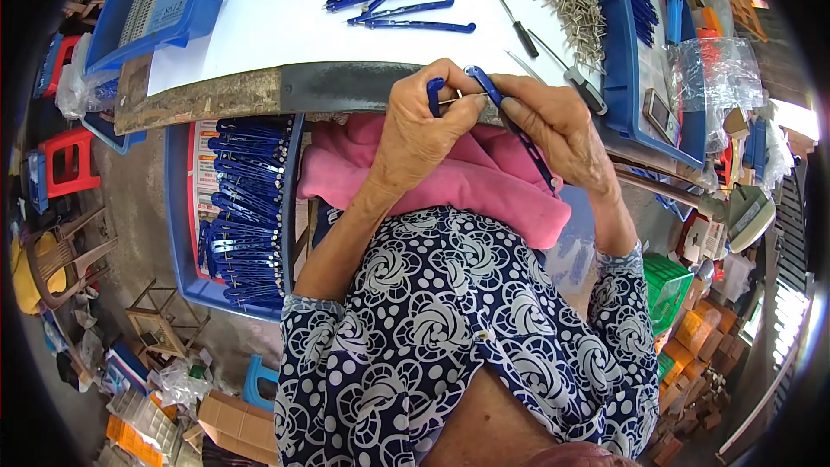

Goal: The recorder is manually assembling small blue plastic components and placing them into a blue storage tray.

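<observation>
Head view: my left hand (pixel 421 114) clasps a curved blue piece (pixel 434 97); my right hand (pixel 560 125) grips a long blue strip (pixel 487 86).

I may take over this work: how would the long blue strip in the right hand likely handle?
The long blue strip is probably fairly stiff: its end juts nearly straight out below the right hand. It looks light for its length, being so slim. Its surface seems smooth and slightly shiny, so it might slip in a loose grip.
</observation>
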A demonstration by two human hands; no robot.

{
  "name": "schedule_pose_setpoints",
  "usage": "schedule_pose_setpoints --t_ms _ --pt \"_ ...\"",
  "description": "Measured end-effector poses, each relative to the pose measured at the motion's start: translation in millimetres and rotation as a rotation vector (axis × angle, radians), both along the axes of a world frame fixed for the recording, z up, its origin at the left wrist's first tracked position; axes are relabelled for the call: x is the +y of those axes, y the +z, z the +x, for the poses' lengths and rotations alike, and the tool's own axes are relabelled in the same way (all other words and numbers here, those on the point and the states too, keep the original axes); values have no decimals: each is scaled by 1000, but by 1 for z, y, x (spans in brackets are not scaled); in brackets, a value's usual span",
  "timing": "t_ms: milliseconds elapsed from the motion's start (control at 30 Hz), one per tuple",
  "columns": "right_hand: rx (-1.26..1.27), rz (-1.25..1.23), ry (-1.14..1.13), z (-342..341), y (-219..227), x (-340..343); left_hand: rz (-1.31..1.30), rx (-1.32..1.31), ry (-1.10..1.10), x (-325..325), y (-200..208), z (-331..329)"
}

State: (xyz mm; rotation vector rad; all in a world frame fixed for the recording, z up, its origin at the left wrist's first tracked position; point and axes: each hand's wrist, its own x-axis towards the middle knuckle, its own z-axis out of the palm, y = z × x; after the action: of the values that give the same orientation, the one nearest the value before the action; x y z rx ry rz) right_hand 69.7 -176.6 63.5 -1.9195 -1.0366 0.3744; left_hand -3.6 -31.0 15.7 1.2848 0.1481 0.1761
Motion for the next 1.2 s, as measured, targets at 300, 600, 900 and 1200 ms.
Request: schedule_pose_setpoints --t_ms 300,600,900,1200 --pt "12 -93 94 5 -1 -11 -264 62 -52 -1 -4 -1" --pt "-11 13 176 5 -9 -19 -462 91 -130 -4 1 -3" --pt "-197 -57 218 6 -26 -29 -38 22 -69 -7 6 -3" --pt "-182 -116 259 11 -21 -30 396 12 -91 -10 6 -5"
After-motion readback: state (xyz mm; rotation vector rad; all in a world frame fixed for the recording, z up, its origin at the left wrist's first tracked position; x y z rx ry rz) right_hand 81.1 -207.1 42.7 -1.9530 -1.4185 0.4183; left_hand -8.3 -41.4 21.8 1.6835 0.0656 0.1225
